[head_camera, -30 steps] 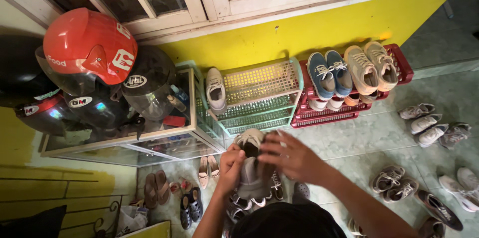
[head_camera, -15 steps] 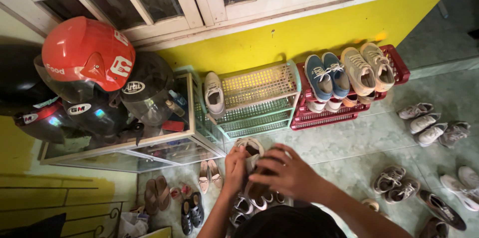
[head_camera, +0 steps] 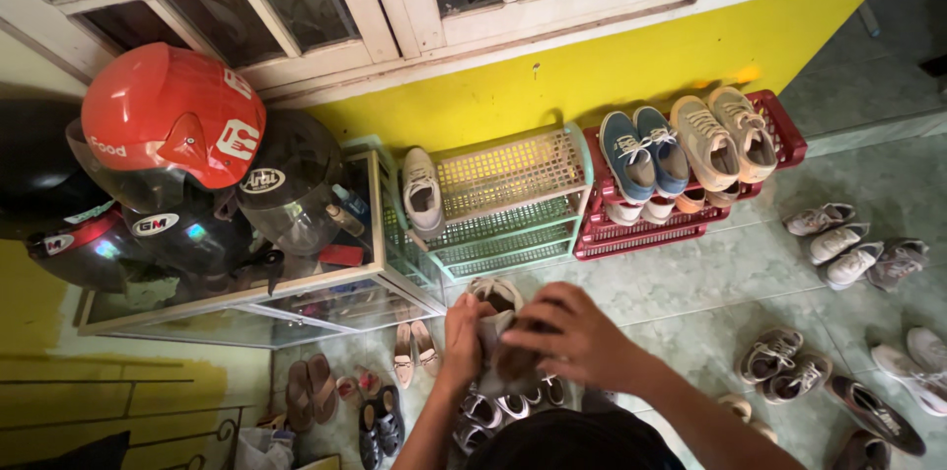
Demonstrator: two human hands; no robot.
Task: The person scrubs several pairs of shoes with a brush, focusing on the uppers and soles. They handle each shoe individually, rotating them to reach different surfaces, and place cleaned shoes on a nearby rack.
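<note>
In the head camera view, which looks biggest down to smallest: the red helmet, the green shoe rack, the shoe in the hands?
1. Green shoe rack
2. Red helmet, nearly as big; it sits nearer the camera, so unsure
3. Shoe, held by left hand and right hand

Both hands (head_camera: 533,342) gripping a grey sneaker (head_camera: 496,317), shoe racks (head_camera: 513,199) behind

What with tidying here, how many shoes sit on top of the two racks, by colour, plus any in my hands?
White shoe: 1
Blue shoes: 2
Beige shoes: 2
Held shoe, in left hand and right hand: 1
Total: 6
</note>
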